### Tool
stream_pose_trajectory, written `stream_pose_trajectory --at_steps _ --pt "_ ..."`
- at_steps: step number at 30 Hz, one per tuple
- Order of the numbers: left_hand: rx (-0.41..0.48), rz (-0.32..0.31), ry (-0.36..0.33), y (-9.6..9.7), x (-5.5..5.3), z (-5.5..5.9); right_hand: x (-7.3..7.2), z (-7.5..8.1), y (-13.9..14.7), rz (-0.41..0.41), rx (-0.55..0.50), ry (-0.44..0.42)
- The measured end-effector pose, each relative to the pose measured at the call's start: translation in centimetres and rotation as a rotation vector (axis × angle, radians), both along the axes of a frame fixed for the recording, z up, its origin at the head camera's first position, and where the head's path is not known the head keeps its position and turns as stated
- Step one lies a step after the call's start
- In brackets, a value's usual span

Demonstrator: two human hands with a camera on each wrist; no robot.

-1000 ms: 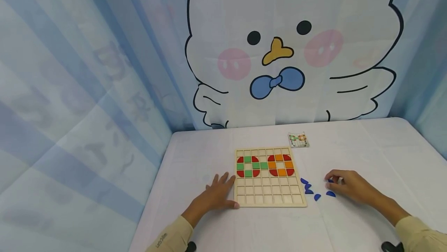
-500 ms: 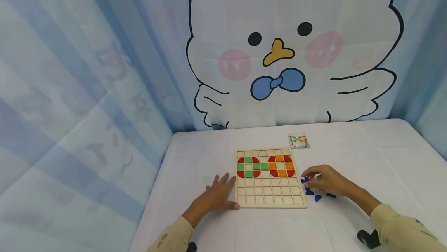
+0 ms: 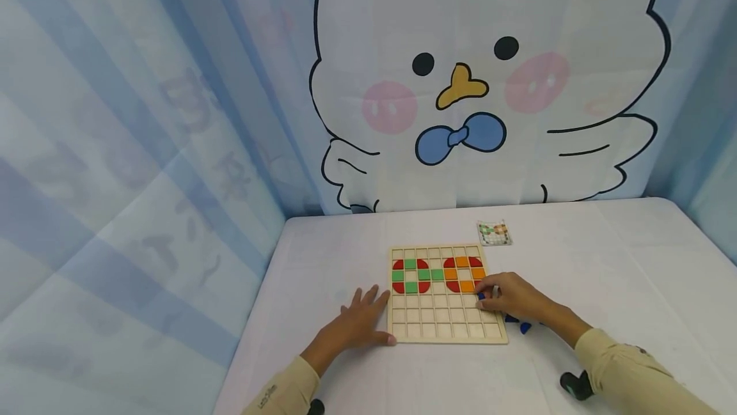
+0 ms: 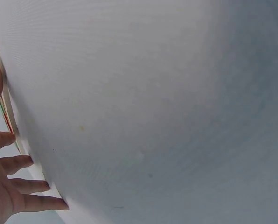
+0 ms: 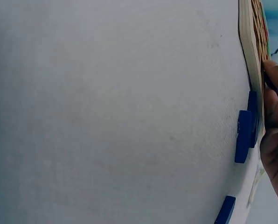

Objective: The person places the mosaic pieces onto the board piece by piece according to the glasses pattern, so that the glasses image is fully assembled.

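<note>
A square wooden grid board (image 3: 432,332) lies on the table, with red quarter-round, green and orange pieces set in its upper rows. My left hand (image 3: 363,322) is spread flat at the board's left side, thumb by the near left corner and fingertips at the edge. Over the board's right part, my right hand (image 3: 515,295) pinches a small blue piece (image 3: 481,297) between thumb and fingers, just below the orange and red pieces. The right wrist view shows that blue piece (image 5: 270,84) mostly hidden by the fingers.
Several loose blue pieces (image 3: 525,327) lie right of the board, partly under the right hand; a blue piece (image 5: 243,137) stands out in the right wrist view. Behind the board lies a small pattern card (image 3: 494,233). A printed curtain (image 3: 391,178) hangs at the table's back edge.
My right hand has moved left from beside the loose blue pieces to over the board, carrying a blue piece. The left hand has stayed in place.
</note>
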State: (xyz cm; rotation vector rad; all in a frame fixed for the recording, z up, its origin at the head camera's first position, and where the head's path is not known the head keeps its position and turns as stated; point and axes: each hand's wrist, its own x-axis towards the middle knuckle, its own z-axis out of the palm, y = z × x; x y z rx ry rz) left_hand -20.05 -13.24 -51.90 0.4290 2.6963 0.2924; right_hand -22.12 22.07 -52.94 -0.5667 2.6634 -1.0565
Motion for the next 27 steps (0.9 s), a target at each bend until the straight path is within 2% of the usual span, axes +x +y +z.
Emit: stream_pose_trajectory --at_steps 6,17,27 --pt "-0.003 -0.006 0.008 -0.1 -0.1 0.0 0.1 0.4 0.3 -0.004 0.041 0.039" --pt "-0.003 -0.002 0.004 0.0 0.0 0.0 -0.3 0.4 1.3 0.031 0.047 -0.036" --pt "-0.005 -0.004 0.006 0.1 0.0 0.0 -0.2 1.0 0.7 0.003 0.103 -0.044"
